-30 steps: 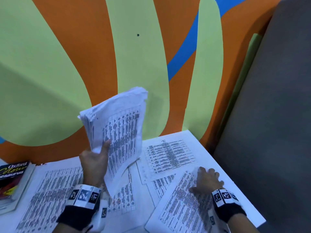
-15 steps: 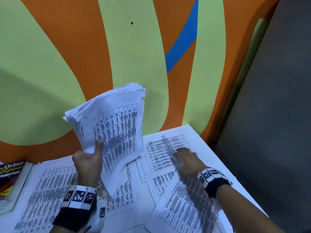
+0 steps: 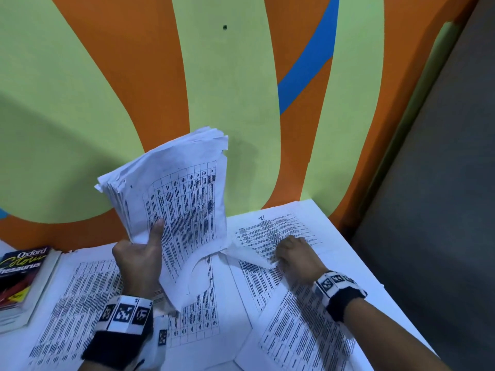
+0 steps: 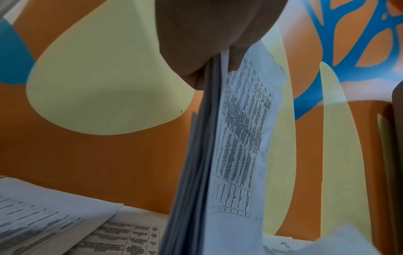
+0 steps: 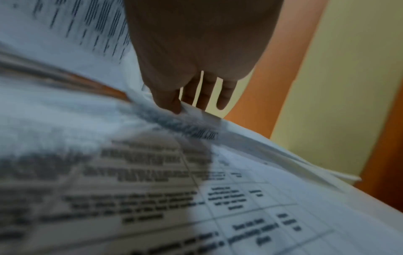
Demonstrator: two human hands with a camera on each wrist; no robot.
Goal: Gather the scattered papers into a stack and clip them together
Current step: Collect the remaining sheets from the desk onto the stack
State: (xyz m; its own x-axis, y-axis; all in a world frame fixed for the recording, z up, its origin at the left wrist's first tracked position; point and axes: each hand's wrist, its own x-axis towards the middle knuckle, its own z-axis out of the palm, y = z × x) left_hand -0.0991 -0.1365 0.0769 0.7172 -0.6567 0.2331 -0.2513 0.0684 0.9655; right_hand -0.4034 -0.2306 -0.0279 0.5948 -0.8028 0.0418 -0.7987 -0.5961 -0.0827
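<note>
Roughly midway, by the look of it: the left hand (image 3: 139, 259) is holding a thick stack (image 3: 182, 199) of gathered papers upright above the counter (image 3: 356, 253), thumb pressing on the front page and fingers wrapping behind. The right hand (image 3: 297, 250) is reaching to the sheet marked 21 (image 3: 270, 231) near the wall, its thumb and fingers pinching the near edge, which is curling up off the counter. Several printed sheets are still lying loose: a large one (image 3: 72, 303) at the left, one (image 3: 203, 317) under the stack, and another (image 3: 302, 341) beneath the right forearm. A thesaurus (image 3: 21, 274) is sitting at the far left. No clip is showing in any view, so the rest of the gathering, squaring and clipping all seem to be waiting.
</note>
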